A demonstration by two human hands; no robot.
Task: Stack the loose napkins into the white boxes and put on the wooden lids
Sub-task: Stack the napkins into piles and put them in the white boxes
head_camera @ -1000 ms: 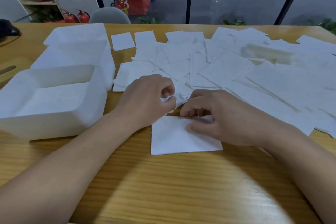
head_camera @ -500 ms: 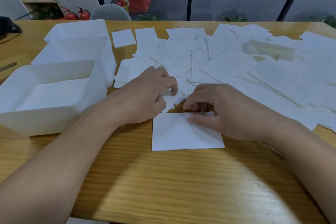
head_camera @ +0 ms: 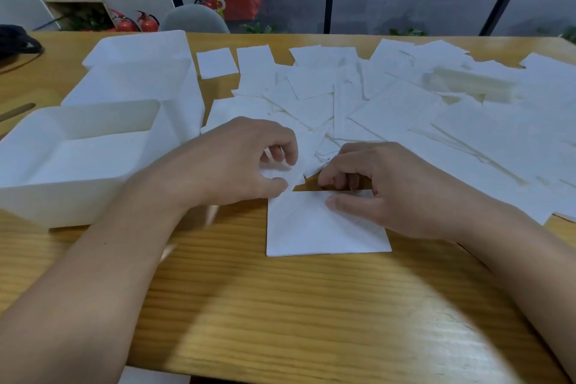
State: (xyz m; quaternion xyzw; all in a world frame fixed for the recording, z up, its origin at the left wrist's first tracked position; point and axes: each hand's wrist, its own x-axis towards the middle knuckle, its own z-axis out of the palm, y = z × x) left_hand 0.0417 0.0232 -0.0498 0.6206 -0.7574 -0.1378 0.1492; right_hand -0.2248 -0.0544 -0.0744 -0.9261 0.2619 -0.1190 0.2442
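Bench (head_camera: 311, 305): wooden, strewn with loose napkins (head_camera: 405, 109).
Right hand (head_camera: 399, 193): fingers curled, thumb pinning near napkin (head_camera: 321, 227) flat.
Left hand (head_camera: 237, 162): fingers pinch another sheet (head_camera: 285, 170), apparently for stacking.
White boxes (head_camera: 78, 196): open alongside, within reach.

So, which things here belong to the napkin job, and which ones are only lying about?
For the job:
- loose napkins spread on the table
- folded napkin under the right hand
- napkin pinched by the left hand
- near box, far box

Lying about:
- black item
- grey chair
- fire extinguishers
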